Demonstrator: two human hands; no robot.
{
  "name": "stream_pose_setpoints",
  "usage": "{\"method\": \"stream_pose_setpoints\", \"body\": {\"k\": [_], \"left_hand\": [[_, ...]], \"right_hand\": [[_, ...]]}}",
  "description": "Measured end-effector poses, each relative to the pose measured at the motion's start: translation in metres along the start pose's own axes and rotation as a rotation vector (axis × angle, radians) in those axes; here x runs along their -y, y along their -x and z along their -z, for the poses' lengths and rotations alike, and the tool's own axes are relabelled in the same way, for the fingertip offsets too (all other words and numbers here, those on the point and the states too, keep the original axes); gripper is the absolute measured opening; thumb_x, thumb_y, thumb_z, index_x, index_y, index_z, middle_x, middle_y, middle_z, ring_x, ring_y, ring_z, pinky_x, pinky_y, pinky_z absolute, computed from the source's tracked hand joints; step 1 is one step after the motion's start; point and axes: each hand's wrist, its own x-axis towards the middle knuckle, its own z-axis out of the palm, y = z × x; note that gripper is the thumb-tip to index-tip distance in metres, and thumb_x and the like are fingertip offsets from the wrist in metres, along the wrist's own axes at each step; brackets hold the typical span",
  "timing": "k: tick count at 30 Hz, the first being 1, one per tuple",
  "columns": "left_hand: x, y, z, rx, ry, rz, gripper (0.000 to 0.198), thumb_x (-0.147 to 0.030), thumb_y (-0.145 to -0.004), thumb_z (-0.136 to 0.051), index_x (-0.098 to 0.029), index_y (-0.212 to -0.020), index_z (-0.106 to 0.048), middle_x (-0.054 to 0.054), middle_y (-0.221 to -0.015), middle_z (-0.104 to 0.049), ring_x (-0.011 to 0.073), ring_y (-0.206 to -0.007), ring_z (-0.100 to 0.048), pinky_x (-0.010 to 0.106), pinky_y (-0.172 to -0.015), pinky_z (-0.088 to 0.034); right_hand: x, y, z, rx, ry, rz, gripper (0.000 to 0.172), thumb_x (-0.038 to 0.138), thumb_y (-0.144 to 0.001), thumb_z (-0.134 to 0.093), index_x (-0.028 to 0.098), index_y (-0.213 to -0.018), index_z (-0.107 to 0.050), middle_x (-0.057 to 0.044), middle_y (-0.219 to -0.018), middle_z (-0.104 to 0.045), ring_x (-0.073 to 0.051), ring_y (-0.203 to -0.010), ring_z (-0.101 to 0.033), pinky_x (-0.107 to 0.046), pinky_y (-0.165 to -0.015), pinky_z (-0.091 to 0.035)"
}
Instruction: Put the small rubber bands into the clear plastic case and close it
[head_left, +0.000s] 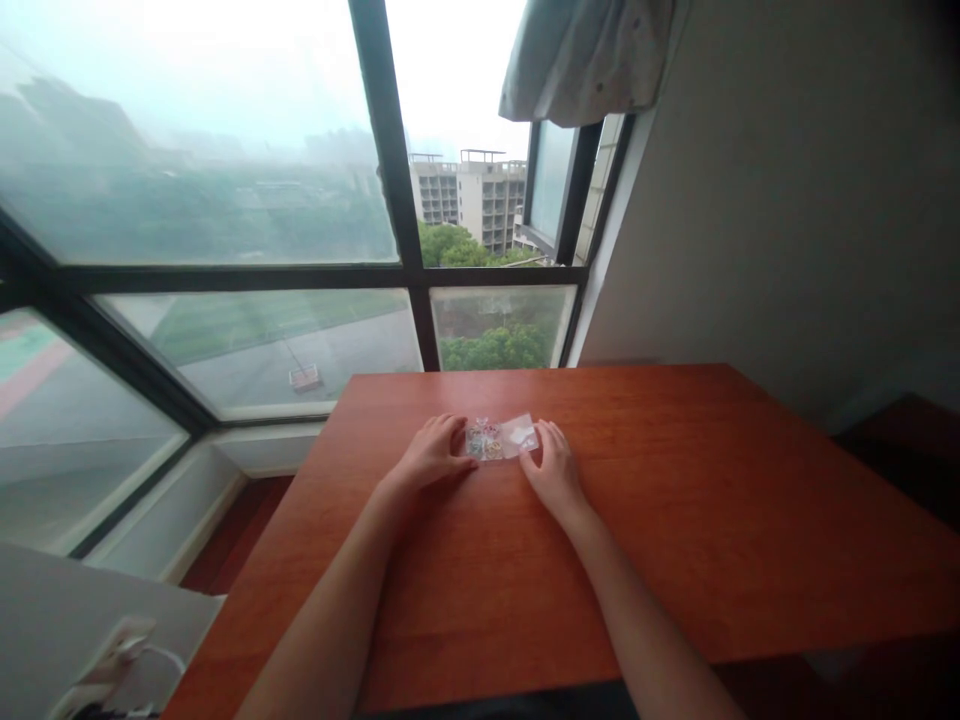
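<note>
both hands on a small clear case at the far side of the table

from my end of the link, i have the clear case (484,441) lying on the table (697,490), near its far edge and left of its middle, between the two hands. small coloured pieces show inside its left part; they are too small for me to name.

my left hand (437,447) is curled around the left end, fingers on the far side and thumb at the near corner, gripping it. i read that as an anchor, keeping the case from sliding on the smooth wood. my right hand (553,465) pinches the right end of a plain clear panel (519,436), which sits tilted beside the pieces. it looks like an opened lid, though i can't tell whether it is hinged or loose. held from opposite ends, the two parts probably stay steady, and the fingers leave my view of the pieces unblocked.

the case lies close to the window (495,325), where daylight likely helps show such tiny things. a curtain (589,60) hangs at the far right of the glass, and a socket (124,645) sits near left, well apart from the hands.
</note>
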Motion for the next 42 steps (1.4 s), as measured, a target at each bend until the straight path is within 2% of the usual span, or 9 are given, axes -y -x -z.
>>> {"method": "stream_pose_setpoints", "body": {"k": [3, 6, 11, 17, 28, 42], "left_hand": [[-0.008, 0.0, -0.005, -0.011, 0.031, -0.011, 0.065, -0.036, -0.06, -0.08, -0.018, -0.117, -0.055, 0.01, -0.114, -0.061, 0.0257, -0.103, -0.056, 0.036, -0.091, -0.042], [-0.02, -0.001, -0.013, 0.01, 0.047, -0.034, 0.062, -0.036, -0.062, -0.078, -0.019, -0.117, -0.054, 0.008, -0.108, -0.063, 0.0243, -0.097, -0.059, 0.033, -0.085, -0.044], [-0.03, -0.001, -0.021, 0.011, 0.028, -0.04, 0.06, -0.043, -0.064, -0.076, -0.02, -0.115, -0.054, 0.007, -0.109, -0.064, 0.0252, -0.099, -0.059, 0.034, -0.085, -0.044], [-0.026, -0.001, -0.025, -0.021, 0.011, -0.053, 0.073, -0.042, -0.065, -0.075, -0.02, -0.128, -0.046, 0.01, -0.117, -0.062, 0.0267, -0.105, -0.058, 0.036, -0.091, -0.044], [-0.024, -0.001, -0.027, -0.018, 0.003, -0.078, 0.071, -0.039, -0.066, -0.074, -0.019, -0.129, -0.047, 0.01, -0.12, -0.061, 0.0267, -0.107, -0.057, 0.037, -0.091, -0.044], [-0.026, 0.0, -0.024, 0.001, 0.006, -0.063, 0.068, -0.04, -0.068, -0.073, -0.021, -0.128, -0.048, 0.009, -0.121, -0.061, 0.0267, -0.108, -0.056, 0.037, -0.092, -0.043]], "right_hand": [[0.004, 0.001, 0.001, 0.006, -0.183, -0.001, 0.048, 0.026, -0.083, -0.051, 0.013, -0.128, -0.044, -0.016, -0.125, -0.058, -0.022, -0.116, -0.055, -0.036, -0.098, -0.045], [0.007, 0.004, 0.0, 0.044, -0.281, 0.048, 0.05, 0.026, -0.083, -0.051, 0.017, -0.131, -0.04, -0.013, -0.125, -0.059, -0.02, -0.114, -0.057, -0.033, -0.095, -0.047], [0.006, 0.004, -0.003, 0.034, -0.263, 0.177, 0.039, 0.02, -0.082, -0.051, 0.017, -0.121, -0.054, -0.012, -0.126, -0.058, -0.022, -0.12, -0.052, -0.038, -0.104, -0.041], [0.006, 0.005, -0.004, 0.069, -0.234, 0.302, 0.035, 0.016, -0.081, -0.052, 0.019, -0.113, -0.063, -0.009, -0.126, -0.059, -0.022, -0.124, -0.049, -0.04, -0.108, -0.038], [0.004, 0.006, -0.006, 0.099, -0.198, 0.337, 0.037, 0.006, -0.081, -0.048, 0.023, -0.106, -0.07, -0.006, -0.124, -0.062, -0.019, -0.123, -0.051, -0.038, -0.106, -0.041], [0.004, 0.004, -0.006, 0.071, -0.253, 0.321, 0.027, 0.013, -0.085, -0.052, 0.025, -0.098, -0.072, -0.005, -0.113, -0.068, -0.02, -0.113, -0.059, -0.038, -0.101, -0.045]]}}
